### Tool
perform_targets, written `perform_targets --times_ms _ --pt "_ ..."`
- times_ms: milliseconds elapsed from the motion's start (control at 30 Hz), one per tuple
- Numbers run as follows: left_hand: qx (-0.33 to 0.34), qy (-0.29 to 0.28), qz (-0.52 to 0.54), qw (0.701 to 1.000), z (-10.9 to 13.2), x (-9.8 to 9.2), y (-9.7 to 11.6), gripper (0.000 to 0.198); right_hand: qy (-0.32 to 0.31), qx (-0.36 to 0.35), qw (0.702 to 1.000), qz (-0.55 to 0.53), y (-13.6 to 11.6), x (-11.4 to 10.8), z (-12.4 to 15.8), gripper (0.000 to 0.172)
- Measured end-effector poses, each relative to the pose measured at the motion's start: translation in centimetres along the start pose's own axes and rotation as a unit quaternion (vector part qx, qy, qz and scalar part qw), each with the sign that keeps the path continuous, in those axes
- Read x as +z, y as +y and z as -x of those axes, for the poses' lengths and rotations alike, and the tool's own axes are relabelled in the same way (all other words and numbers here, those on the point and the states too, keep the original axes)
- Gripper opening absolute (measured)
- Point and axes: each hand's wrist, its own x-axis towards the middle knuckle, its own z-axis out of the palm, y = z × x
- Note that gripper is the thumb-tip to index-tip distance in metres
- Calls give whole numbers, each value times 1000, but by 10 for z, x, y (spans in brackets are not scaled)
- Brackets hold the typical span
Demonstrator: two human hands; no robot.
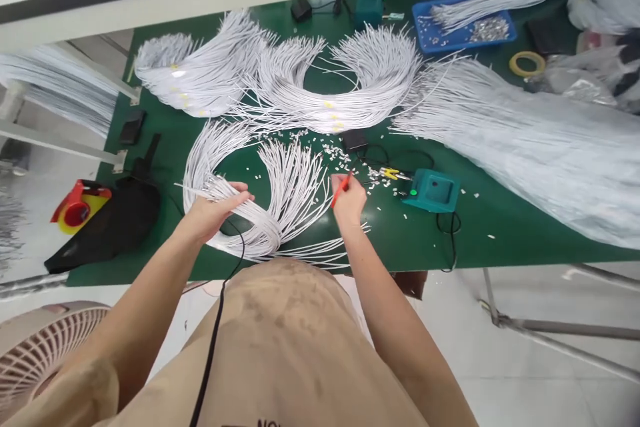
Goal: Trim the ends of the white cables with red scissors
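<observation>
My left hand [215, 207] is closed around a few strands of a curved bundle of white wires [260, 220] near the table's front edge. Its thumb and fingertips point right, across the bundle. In my right hand [351, 203] is a slim red pen-like tool [341, 190]; its exact kind is too small to make out. That hand hovers just right of the bundle's fanned-out wire ends [300, 173]. Small loose metallic-white pieces [337, 153] lie scattered on the green table [390, 240] beyond it.
A teal device [434, 190] with yellow-handled clips [390, 173] stands to the right. More white wire bundles [330, 103] lie behind. A blue tray [465, 43] sits at the back. Wrapped wires [540, 140] cover the right side. A red tape dispenser [77, 207] and black bag [110, 223] are left.
</observation>
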Motion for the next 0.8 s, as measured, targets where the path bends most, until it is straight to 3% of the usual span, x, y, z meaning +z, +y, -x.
perform_targets --times_ms 133,233,467,633,733,800 --pt "54 -31 -25 998 -15 14 -4 35 -156 -88 976 -121 -60 27 36 27" --pt "82 -70 -69 992 -22 16 -8 34 -202 -144 965 -87 -83 41 53 20" --pt "47 -146 -83 985 -33 15 -17 33 -207 -162 965 8 -75 37 58 14" --pt "47 -208 -128 969 -36 15 -15 25 -210 -142 967 -1 -73 29 60 15" --pt "52 -210 -122 969 -35 9 -11 19 -219 -130 967 -25 -72 29 57 17" --pt "41 -181 -39 982 -33 4 -10 17 -212 -93 972 -44 -70 33 55 18"
